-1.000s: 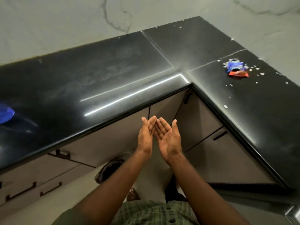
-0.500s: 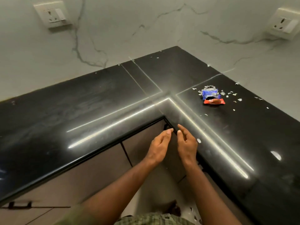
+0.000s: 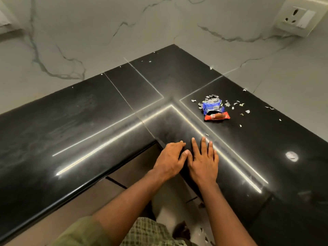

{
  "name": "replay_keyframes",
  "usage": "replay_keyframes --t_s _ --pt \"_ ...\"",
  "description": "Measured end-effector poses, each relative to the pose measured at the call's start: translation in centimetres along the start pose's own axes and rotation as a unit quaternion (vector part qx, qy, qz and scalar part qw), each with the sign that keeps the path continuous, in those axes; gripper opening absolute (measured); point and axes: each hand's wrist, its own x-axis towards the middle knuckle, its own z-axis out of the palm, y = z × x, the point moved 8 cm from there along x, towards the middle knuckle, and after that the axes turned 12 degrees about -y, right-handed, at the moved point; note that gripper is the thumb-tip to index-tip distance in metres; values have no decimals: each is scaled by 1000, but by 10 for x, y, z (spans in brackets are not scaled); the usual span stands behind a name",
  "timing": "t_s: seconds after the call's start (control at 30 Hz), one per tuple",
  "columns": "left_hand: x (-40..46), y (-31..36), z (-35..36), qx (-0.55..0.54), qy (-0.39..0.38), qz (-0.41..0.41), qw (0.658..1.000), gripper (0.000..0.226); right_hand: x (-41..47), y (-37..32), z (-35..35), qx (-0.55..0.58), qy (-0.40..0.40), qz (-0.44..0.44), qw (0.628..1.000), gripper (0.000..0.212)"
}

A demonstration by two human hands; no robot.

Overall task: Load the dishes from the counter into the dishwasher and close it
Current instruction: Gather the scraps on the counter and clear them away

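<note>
A glossy black L-shaped counter (image 3: pixel 88 125) fills the view, with its inner corner right in front of me. My left hand (image 3: pixel 169 159) rests palm down on that inner corner, its fingers slightly bent over the edge. My right hand (image 3: pixel 203 159) lies flat beside it with straight fingers, the two hands touching. Neither hand holds anything. No dishes and no dishwasher are in view.
A blue and red snack wrapper (image 3: pixel 214 110) lies on the right arm of the counter among several small torn scraps. Marble walls stand behind, with a wall socket (image 3: pixel 296 19) at the top right. Cabinet fronts (image 3: pixel 124 174) sit below the counter edge.
Both hands rose from in front of the cabinets and came down onto the counter's inner corner. The view tilted up toward the wall and moved closer to the corner.
</note>
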Motion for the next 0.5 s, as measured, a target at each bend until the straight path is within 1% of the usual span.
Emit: replay_keyframes --t_s 0.1,0.17,0.3,0.5 --pt "38 -2 -16 75 -4 0 997 48 20 7 -8 8 8 30 999 67" --pt "68 -4 -26 86 -14 7 996 48 33 11 -13 11 13 54 998 70" --pt "121 -2 -41 56 -29 39 997 52 47 16 -24 18 32 92 995 72" --pt "178 12 -43 17 -36 141 989 53 71 28 -35 32 69 145 987 72"
